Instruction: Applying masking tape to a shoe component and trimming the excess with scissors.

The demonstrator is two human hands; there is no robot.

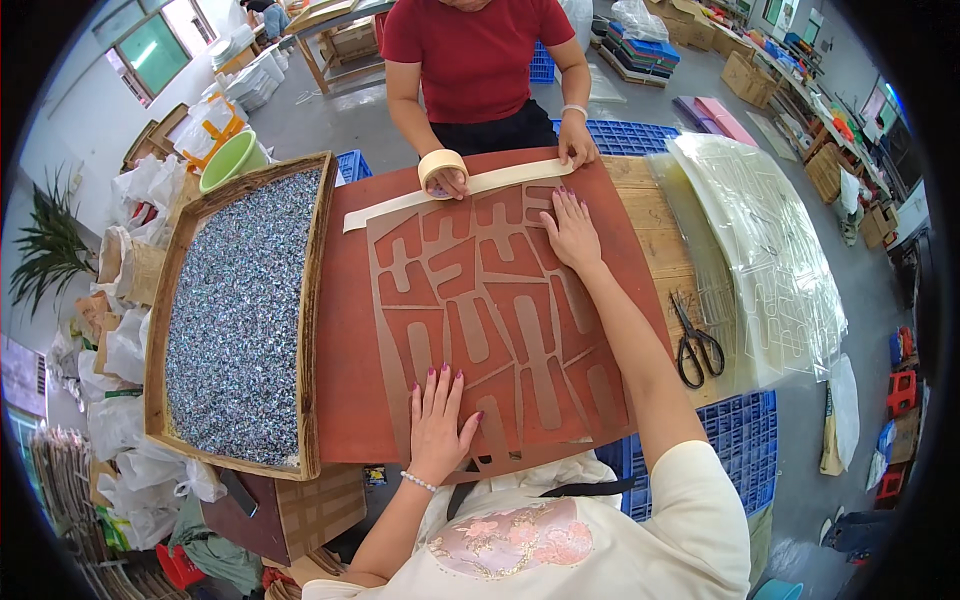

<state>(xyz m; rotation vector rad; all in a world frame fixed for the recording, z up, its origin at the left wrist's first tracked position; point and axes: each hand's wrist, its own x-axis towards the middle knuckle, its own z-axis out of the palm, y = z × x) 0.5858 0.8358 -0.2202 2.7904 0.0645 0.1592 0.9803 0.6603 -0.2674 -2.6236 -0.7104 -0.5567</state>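
A brown cut-out stencil sheet (457,262) with angular openings lies on a reddish-brown board (345,300). My left hand (435,425) rests flat on its near left part, fingers apart. Reaching farther, my right hand (574,232) presses flat near the sheet's far right corner, fingers stretched out. Along the sheet's far edge runs a strip of cream masking tape (512,176). Across from me, a person in a red shirt holds the tape roll (441,168) in one hand. That person's other hand (577,143) pinches the strip's right end, close to my right fingertips.
On the left stands a wooden tray (312,330) of glittery blue-grey flakes, with a green basin (232,160) behind it. Black scissors (697,345) lie on the wooden tabletop (650,215) at right. Beyond them are stacked clear plastic sheets (765,260). A blue plastic pallet (735,445) sits lower right.
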